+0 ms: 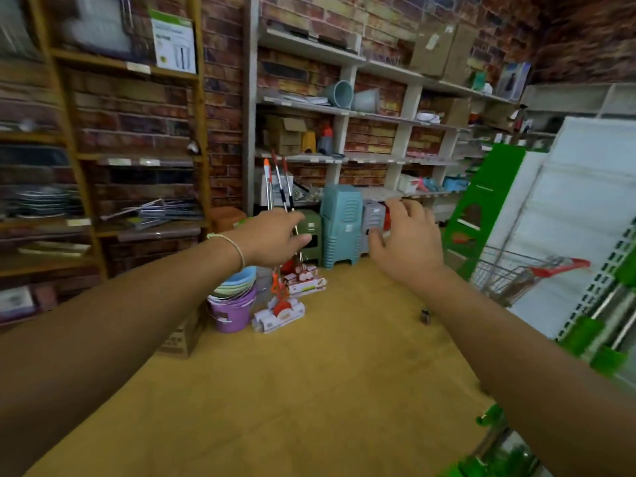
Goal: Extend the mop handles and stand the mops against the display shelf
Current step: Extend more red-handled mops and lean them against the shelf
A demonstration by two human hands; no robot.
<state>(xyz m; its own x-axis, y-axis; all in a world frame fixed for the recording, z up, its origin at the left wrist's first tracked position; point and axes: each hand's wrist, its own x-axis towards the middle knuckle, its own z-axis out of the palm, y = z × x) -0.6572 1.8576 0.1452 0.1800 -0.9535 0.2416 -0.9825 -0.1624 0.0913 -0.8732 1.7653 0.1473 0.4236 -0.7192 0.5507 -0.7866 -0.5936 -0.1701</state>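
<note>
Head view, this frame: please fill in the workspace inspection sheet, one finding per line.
Surface: tan floor, bare in the middle.
Job's things: three mops stand leaning against the white display shelf, heads on the floor.
Clutter: stacked buckets left of the mop heads; stacked plastic stools to their right; a cardboard box by the buckets.
Hands: left hand in front of the mop handles, contact unclear; right hand open, fingers spread, holding nothing.
Cables: nothing seen.
Surroundings: brick wall, wooden shelving on the left, shopping trolley on the right.
</note>
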